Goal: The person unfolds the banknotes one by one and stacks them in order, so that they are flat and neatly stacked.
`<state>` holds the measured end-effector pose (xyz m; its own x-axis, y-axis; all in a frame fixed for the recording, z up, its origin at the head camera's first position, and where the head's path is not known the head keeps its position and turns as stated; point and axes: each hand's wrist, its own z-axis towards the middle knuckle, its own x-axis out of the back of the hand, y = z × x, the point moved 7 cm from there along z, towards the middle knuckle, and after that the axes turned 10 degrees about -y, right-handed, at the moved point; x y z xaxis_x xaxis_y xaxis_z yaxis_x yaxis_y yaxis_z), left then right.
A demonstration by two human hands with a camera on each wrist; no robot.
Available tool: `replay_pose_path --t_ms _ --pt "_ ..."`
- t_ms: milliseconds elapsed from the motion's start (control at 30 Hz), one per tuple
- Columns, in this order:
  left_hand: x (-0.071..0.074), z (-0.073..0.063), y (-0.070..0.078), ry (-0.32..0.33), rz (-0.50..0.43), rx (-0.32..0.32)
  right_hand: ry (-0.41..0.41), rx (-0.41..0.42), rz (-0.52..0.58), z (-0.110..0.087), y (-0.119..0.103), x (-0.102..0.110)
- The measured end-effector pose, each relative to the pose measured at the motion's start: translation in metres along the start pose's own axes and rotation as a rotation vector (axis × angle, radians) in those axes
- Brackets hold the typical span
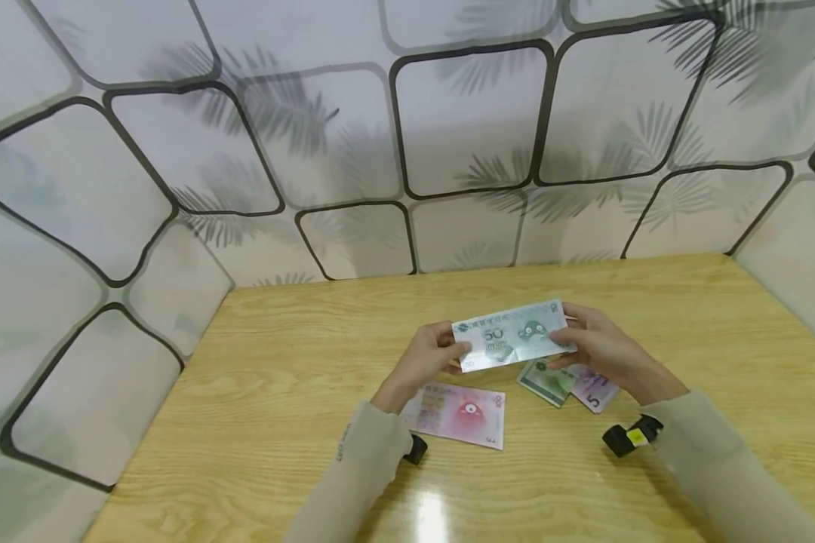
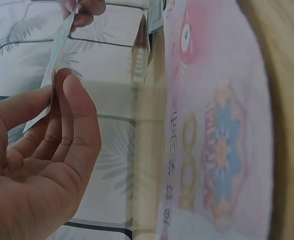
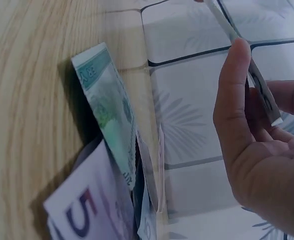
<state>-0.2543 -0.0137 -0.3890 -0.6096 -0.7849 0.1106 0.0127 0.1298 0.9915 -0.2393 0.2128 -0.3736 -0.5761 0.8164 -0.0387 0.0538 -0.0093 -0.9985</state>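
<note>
A greenish play banknote marked 50 is stretched between both hands, raised over the table. My left hand pinches its left end between thumb and fingers. At the opposite end my right hand pinches it the same way. The left wrist view shows the note nearly edge-on between thumb and fingers. Below the left hand lies a pink 100 note, partly covered by the left wrist. Under the right hand are a green note and a purple 5 note, overlapping each other.
The wooden table reaches a patterned cloth screen at the back and both sides. In the right wrist view, further notes stand slightly fanned behind the purple one. A black wrist camera sits below the right cuff.
</note>
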Motion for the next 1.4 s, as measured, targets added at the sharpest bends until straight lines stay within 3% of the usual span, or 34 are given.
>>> replay_pose_path --t_ms 233,433,533,900,1033,1200,1400 --pt "0.007 -0.009 0.001 0.014 0.031 0.001 0.022 0.004 -0.023 -0.002 -0.001 0.003" --pt "0.015 -0.012 0.006 0.084 0.003 -0.038 0.020 -0.014 -0.071 -0.001 -0.001 0.000" --pt "0.020 -0.014 0.007 0.111 0.001 -0.020 0.005 -0.020 -0.075 0.000 0.000 -0.002" --pt "0.035 -0.038 0.003 0.072 0.070 -0.017 -0.085 -0.047 -0.172 0.008 0.007 -0.022" --pt "0.040 -0.042 0.003 0.077 0.111 -0.016 -0.115 -0.027 -0.191 0.010 0.008 -0.028" --pt "0.042 -0.046 0.006 0.025 0.172 -0.061 -0.121 -0.013 -0.257 0.010 0.007 -0.036" --pt "0.045 -0.051 0.002 -0.015 0.234 -0.063 -0.166 -0.020 -0.363 0.010 0.010 -0.052"
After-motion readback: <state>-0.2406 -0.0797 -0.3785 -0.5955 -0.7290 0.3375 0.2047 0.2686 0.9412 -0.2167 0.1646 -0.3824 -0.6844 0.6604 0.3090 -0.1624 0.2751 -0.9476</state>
